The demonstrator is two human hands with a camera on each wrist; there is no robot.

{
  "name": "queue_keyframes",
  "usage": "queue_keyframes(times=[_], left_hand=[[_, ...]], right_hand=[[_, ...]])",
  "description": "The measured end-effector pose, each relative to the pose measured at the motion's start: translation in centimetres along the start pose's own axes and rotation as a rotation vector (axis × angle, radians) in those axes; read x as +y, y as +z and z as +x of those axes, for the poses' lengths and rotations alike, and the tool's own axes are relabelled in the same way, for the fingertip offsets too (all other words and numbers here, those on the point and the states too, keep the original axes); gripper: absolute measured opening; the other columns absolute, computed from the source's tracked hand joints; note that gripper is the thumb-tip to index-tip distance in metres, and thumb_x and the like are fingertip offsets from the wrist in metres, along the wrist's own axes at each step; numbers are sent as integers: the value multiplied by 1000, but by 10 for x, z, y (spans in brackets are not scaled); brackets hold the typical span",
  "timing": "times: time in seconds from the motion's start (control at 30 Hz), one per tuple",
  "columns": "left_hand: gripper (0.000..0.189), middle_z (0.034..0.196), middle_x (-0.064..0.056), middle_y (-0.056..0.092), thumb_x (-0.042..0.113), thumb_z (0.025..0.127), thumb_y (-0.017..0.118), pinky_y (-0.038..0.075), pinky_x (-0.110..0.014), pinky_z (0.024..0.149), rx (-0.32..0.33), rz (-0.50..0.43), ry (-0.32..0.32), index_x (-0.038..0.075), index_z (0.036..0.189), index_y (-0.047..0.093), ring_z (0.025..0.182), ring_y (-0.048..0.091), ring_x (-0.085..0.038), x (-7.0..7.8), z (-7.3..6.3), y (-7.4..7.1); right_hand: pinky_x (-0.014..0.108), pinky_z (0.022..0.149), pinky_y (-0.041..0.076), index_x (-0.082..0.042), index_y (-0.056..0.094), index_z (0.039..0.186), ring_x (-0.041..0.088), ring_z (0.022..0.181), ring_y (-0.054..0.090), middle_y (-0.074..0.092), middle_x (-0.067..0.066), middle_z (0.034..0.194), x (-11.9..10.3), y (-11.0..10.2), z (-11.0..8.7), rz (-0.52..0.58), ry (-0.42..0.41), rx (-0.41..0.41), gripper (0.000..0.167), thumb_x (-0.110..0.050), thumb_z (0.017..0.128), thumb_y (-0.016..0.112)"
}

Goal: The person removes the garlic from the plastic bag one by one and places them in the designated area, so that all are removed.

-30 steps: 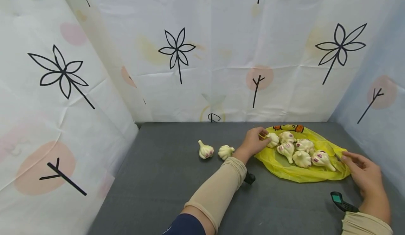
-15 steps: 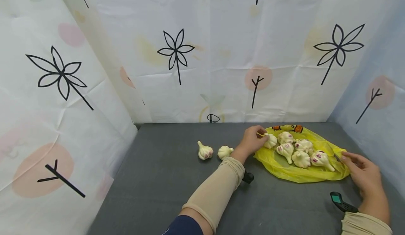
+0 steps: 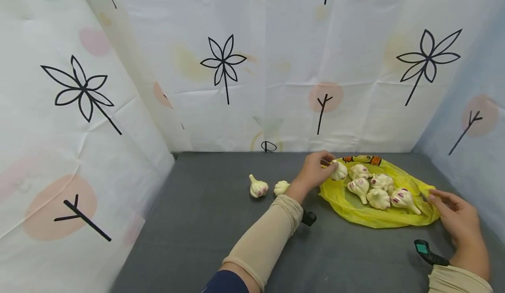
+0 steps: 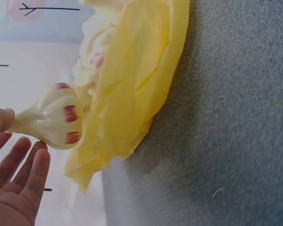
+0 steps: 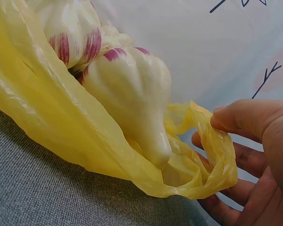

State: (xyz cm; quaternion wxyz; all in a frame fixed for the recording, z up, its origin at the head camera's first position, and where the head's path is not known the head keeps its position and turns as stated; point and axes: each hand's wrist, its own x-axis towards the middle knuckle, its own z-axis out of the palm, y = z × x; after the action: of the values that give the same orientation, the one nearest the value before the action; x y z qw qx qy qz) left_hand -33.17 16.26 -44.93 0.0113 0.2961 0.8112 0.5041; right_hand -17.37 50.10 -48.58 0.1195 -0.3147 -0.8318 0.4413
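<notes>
Left hand (image 3: 313, 170) at the left rim of the yellow bag (image 3: 364, 219): thumb and finger pinch the held garlic bulb (image 4: 59, 115) by its stem, remaining fingers extended. Right hand (image 3: 459, 216) at the bag's right end: thumb and fingers grip the edge of the plastic. The held garlic bulb is at the bag's mouth on the left side; cannot tell whether it touches the plastic. Inside the bag, five further garlic bulbs (image 3: 378, 199) lie clustered, one with its stem toward the right hand. Left of the bag, on the table (image 3: 189, 236), two loose bulbs: the far loose bulb (image 3: 258, 187), fully visible, and the near loose bulb (image 3: 281, 187), partly behind the left wrist. Count: five inside, one in hand at the rim, two outside. Progress, as judged: sorting between bag and table is partway; direction of transfer cannot be settled from this moment. If bagging, the held one and both loose bulbs remain; if emptying, the five inside remain. Behind the bag, a printed sheet (image 3: 276, 51) rises beyond the table.
</notes>
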Motion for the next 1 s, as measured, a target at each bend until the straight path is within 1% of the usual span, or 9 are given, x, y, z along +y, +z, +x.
queue_keyframes(times=[0.17,0.23,0.3,0.4,0.57,0.73,0.8,0.9,1.0], left_hand=[[19,115,-2,74,23,106,68,57,-16,85,24,-13,36,11,120,74,104,71,-8,4,-6,-8],[19,114,-2,75,23,106,68,57,-16,86,34,-16,52,11,120,74,104,71,-7,5,-8,-11],[20,115,-3,75,23,106,68,57,-16,87,42,-25,63,11,121,74,103,71,-6,5,-11,-15],[21,116,-4,74,23,107,67,57,-16,86,58,-60,69,10,123,73,101,70,-5,6,-16,-19],[23,118,-6,74,22,108,65,58,-16,86,109,-110,118,9,126,71,100,68,-3,11,-20,-30],[23,119,-7,73,20,108,65,58,-17,87,142,-117,162,10,128,70,103,69,-6,18,-28,-46],[23,120,-7,73,20,108,65,58,-18,88,153,-124,160,10,128,70,104,69,-8,20,-32,-53],[23,120,-7,73,20,108,64,58,-20,89,176,-135,160,11,129,70,106,69,-9,22,-38,-63],[24,121,-7,73,21,109,64,59,-22,91,195,-143,168,11,129,70,108,70,-11,21,-45,-74]], right_hand=[[38,117,46,-9,53,157,-7,111,46,57,-1,144,-4,3,-1,-30,9,19,60,-47,111,49],[42,119,45,-9,52,157,2,118,50,55,3,148,-5,3,-1,-27,10,18,60,-47,111,49],[50,125,39,-10,51,158,15,133,50,52,3,155,-6,4,-1,-15,20,12,61,-48,111,48],[54,126,37,-9,50,159,26,141,45,49,6,159,-6,5,-1,-14,29,11,61,-47,111,48],[55,124,38,-8,49,159,22,130,49,50,10,158,-8,6,-1,-22,40,22,61,-45,111,47],[56,126,36,-15,51,159,35,144,40,53,-1,149,-8,5,-2,1,48,16,58,-47,111,48],[55,127,35,-17,52,159,33,145,40,53,-6,147,-8,4,-3,6,43,17,58,-48,111,48],[52,127,36,-18,52,158,17,133,48,54,-14,142,-7,4,-3,9,29,22,58,-49,110,48],[53,127,35,-14,52,158,22,137,48,54,-1,153,-8,5,-4,-3,28,17,58,-47,111,48]])
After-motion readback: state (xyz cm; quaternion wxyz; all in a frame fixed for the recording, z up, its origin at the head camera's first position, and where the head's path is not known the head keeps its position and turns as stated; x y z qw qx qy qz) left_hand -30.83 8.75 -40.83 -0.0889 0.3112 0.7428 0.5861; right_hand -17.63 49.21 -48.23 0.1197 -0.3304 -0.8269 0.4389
